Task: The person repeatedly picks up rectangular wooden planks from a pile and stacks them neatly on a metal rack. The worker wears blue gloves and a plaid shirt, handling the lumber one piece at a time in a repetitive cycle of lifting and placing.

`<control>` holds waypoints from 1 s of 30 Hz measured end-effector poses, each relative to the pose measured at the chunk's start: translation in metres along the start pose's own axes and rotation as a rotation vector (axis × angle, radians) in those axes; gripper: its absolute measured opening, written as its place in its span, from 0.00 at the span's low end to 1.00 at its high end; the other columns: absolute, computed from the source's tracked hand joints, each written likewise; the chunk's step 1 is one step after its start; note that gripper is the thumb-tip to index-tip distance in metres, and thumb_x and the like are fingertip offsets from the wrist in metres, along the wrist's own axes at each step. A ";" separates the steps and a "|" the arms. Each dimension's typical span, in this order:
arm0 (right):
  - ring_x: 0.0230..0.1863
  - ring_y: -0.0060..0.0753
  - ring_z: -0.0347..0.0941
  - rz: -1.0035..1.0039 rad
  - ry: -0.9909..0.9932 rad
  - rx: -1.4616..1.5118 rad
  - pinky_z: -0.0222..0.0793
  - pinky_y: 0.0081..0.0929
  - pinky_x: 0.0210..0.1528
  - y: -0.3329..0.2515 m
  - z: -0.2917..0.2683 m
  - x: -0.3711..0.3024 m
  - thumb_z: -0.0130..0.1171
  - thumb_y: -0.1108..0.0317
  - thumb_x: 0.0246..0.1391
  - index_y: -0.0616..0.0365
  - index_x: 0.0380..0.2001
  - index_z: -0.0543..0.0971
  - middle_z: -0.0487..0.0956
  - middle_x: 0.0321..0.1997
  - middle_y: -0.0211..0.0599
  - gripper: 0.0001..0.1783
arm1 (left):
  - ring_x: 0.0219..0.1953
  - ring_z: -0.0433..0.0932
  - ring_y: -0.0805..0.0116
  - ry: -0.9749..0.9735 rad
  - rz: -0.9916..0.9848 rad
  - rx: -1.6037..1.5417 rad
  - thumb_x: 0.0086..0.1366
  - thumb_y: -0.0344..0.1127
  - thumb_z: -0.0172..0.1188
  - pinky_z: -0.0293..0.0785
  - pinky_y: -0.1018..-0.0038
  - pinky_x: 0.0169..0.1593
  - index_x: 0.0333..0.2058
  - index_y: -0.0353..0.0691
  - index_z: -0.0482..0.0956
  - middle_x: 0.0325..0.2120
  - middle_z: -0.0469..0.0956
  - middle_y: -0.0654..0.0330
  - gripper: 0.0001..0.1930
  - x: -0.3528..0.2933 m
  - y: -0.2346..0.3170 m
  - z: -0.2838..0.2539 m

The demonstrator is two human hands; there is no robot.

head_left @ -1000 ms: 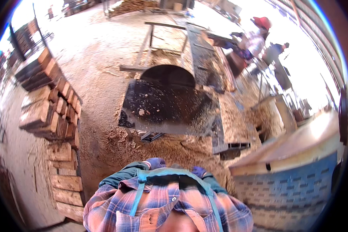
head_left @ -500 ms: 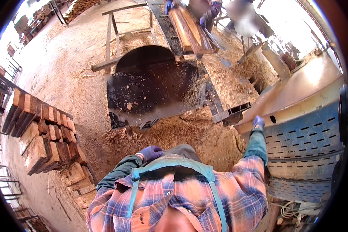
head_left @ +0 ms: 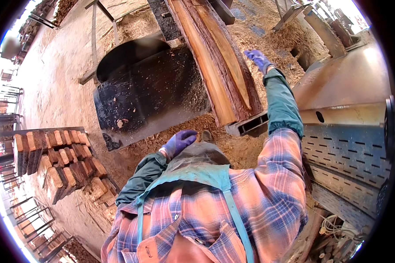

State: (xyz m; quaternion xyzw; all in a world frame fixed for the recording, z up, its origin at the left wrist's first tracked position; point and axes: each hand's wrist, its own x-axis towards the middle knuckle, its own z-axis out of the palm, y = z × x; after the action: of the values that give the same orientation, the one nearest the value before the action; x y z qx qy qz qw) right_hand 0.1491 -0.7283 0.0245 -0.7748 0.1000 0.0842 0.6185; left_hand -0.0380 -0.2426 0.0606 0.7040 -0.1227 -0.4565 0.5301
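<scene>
A long bark-edged wood slab [head_left: 219, 61], with orange-brown sawn faces, lies across the dark machine bed, its near end close in front of me. My right hand [head_left: 260, 60], in a purple glove, reaches forward just right of the slab. Its fingers are stretched out, and nothing is in it. In a matching glove, my left hand [head_left: 180, 142] hovers by the dark apron at my front, fingers extended and holding nothing. Left of the slab are a black metal plate [head_left: 149, 94], strewn with wood chips, and a large dark disc [head_left: 123, 57].
Stacked sawn timber [head_left: 68, 162] stands on the left. To my right is a metal machine housing with a slotted blue panel [head_left: 346, 149]. An open-ended metal channel [head_left: 250, 125] juts out below the slab's near end. Sawdust [head_left: 272, 39] covers the floor around the machine.
The slab has slid toward me along the bed. My right hand has gone from the metal housing forward beside the slab. My left hand has lifted slightly, and the view has turned.
</scene>
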 end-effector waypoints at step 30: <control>0.58 0.49 0.65 0.335 -0.112 0.299 0.66 0.34 0.58 -0.031 0.247 -0.032 0.47 0.76 0.60 0.39 0.65 0.30 0.60 0.59 0.62 0.44 | 0.37 0.76 0.70 0.467 -0.104 -0.598 0.53 0.38 0.69 0.74 0.73 0.43 0.46 0.31 0.73 0.38 0.79 0.56 0.25 0.035 -0.030 -0.092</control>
State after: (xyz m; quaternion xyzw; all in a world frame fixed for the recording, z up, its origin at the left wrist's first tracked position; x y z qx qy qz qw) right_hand 0.1249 -0.4793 0.0068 -0.6411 0.2042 0.2130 0.7085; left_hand 0.0431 -0.1947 0.0194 0.6085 0.1759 -0.3255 0.7020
